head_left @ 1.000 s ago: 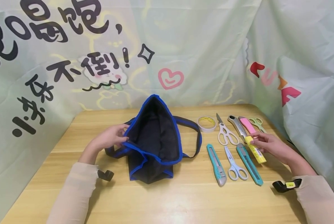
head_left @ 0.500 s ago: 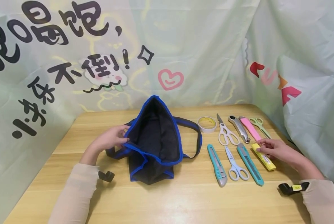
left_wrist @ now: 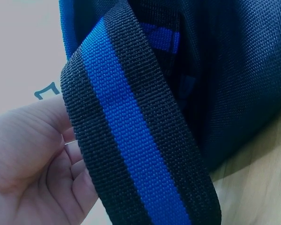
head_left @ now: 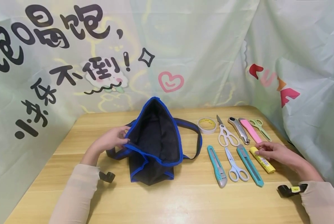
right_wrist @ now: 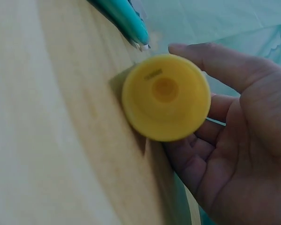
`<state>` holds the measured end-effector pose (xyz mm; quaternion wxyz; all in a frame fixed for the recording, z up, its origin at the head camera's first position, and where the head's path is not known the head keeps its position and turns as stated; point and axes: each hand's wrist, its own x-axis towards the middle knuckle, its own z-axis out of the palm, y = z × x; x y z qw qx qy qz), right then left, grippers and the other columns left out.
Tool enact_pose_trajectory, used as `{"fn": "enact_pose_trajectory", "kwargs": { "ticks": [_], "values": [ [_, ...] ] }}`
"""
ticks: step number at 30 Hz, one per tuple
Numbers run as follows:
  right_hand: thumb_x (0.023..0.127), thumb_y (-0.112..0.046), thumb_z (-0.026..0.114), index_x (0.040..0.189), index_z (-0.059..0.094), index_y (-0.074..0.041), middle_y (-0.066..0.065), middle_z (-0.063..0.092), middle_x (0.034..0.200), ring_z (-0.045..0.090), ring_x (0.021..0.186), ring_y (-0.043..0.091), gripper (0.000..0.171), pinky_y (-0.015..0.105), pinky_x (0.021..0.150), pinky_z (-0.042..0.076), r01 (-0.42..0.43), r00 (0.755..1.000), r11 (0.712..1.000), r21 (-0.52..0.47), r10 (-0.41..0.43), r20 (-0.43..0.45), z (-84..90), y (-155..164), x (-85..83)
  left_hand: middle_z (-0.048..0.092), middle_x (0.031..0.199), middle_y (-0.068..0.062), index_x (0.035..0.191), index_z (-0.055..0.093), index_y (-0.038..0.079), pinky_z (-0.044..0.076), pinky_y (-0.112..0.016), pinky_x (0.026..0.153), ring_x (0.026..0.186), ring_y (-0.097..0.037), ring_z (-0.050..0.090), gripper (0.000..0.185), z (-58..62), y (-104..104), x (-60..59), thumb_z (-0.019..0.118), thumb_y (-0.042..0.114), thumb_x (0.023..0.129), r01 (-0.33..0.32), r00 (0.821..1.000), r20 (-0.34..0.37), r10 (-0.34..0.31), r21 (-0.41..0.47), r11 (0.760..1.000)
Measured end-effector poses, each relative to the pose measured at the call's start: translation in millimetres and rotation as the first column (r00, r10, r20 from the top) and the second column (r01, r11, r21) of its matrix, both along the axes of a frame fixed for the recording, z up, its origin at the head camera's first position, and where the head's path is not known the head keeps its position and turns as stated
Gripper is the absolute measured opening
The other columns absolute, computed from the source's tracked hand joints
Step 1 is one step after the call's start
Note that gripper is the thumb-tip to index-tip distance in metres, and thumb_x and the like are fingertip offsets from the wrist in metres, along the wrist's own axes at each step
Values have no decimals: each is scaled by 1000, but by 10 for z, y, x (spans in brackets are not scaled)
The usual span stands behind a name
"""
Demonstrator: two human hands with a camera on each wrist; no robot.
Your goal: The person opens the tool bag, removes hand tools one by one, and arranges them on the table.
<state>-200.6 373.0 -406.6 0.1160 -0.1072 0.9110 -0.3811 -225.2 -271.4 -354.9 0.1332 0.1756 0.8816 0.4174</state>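
Note:
A black tote bag (head_left: 151, 174) with blue edging stands on the table, its mouth gaping toward the head camera. My left hand (head_left: 110, 138) pinches the left side of its rim between thumb and fingers. In the left wrist view the blue-striped strap (left_wrist: 126, 112) crosses in front and hides the fingertips. At the right, a yellow glue stick (head_left: 264, 161) lies slanted at the table surface, and my right hand (head_left: 276, 153) grips it near its far end. The right wrist view looks straight at its round end (right_wrist: 166, 98), thumb above and fingers below.
Left of the glue stick lie two teal box cutters (head_left: 217, 166) and light blue scissors (head_left: 235, 166). Behind are a tape roll (head_left: 207, 130), white scissors (head_left: 227, 135), a silver utility knife (head_left: 238, 130), a pink cutter (head_left: 250, 129) and green scissors (head_left: 260, 127). Fabric curtains enclose the table.
My right hand has moved the glue stick rightward and nearer, from over the silver utility knife to beside the teal box cutter. My left hand stays on the bag's rim.

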Motion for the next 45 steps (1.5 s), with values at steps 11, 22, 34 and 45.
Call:
{"fn": "enact_pose_trajectory", "kwargs": {
  "ticks": [11, 22, 34, 45],
  "values": [
    [100, -27, 57, 129, 47, 11, 5, 51, 80, 51, 70, 14, 49, 26, 62, 46, 21, 997, 999, -31, -18, 75, 33, 29, 20, 55, 91, -16, 142, 39, -7, 60, -39, 65, 70, -23, 65, 56, 4, 7, -1, 63, 4, 93, 0, 1000, 12, 0, 6, 1000],
    [100, -26, 56, 128, 46, 12, 6, 56, 87, 54, 72, 14, 48, 26, 64, 50, 11, 997, 997, -80, -4, 81, 42, 39, 4, 56, 91, -17, 139, 43, -4, 60, -38, 64, 70, -24, 65, 52, -43, -13, -24, 63, 4, 92, 0, 1000, -3, 0, -2, 1000],
    [102, -17, 52, 128, 44, 12, 13, 58, 87, 55, 69, 21, 40, 32, 60, 50, -45, 999, 993, -106, 43, -24, 259, -68, 13, 54, 93, -17, 142, 38, -6, 60, -38, 65, 69, -24, 65, 55, 1, -23, 4, 62, 3, 92, -7, 1000, 3, 7, 21, 1000],
    [98, -23, 62, 126, 56, -1, 8, 60, 95, 56, 73, 15, 36, 29, 58, 49, -170, 968, 981, 96, 185, -171, 809, -725, -206, 51, 96, -18, 143, 37, -8, 60, -38, 65, 70, -23, 65, 59, 26, -23, 17, 64, 4, 92, -24, 999, -25, 26, 42, 999]
  ]
}}
